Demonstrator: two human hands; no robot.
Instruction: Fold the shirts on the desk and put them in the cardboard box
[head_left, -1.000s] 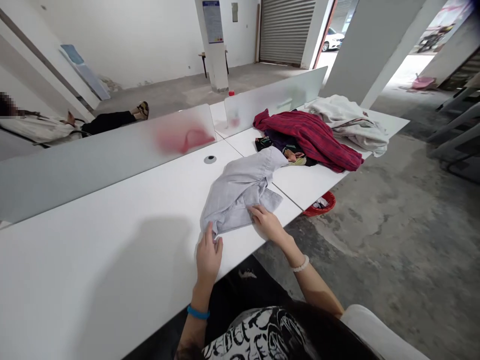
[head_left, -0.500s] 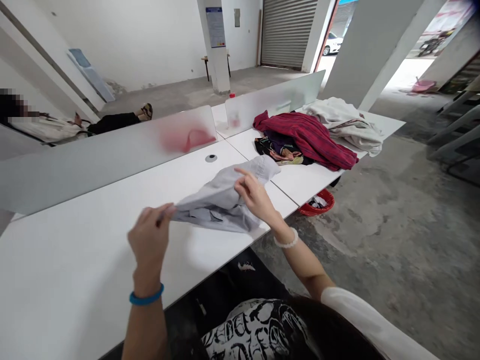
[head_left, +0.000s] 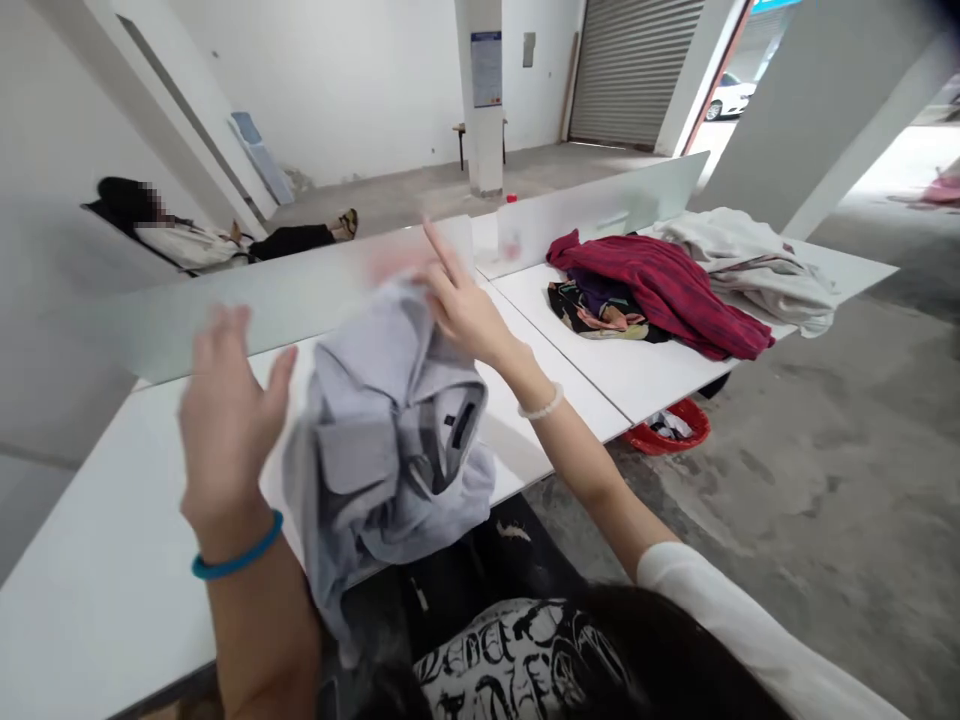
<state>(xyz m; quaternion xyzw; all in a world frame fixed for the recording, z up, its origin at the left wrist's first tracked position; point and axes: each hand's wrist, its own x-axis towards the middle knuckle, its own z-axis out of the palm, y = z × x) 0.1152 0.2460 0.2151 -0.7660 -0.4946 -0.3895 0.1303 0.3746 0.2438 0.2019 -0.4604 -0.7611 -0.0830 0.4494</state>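
A light grey collared shirt [head_left: 360, 450] hangs bunched over the front edge of the white table [head_left: 112, 520], its collar and inner label facing up. My right hand [head_left: 465, 305] pinches the top of the shirt and holds it raised, the index finger stretched out. To the left of the cloth, my left hand [head_left: 229, 410] is lifted with fingers and thumb apart, smeared by motion. Nothing shows in its grasp. Part of the shirt hangs down by my left forearm.
A dark red plaid shirt [head_left: 667, 290], a dark patterned garment [head_left: 592, 315] and a cream garment [head_left: 750, 250] lie on the table's right part. A frosted divider [head_left: 600, 215] runs along the back. Below stands a red basket [head_left: 675, 435] with cloth inside. A person [head_left: 202, 240] reclines beyond.
My left hand has let go of the shirt and moved up and left. My right hand has raised the shirt and carried it leftward. The view has shifted left.
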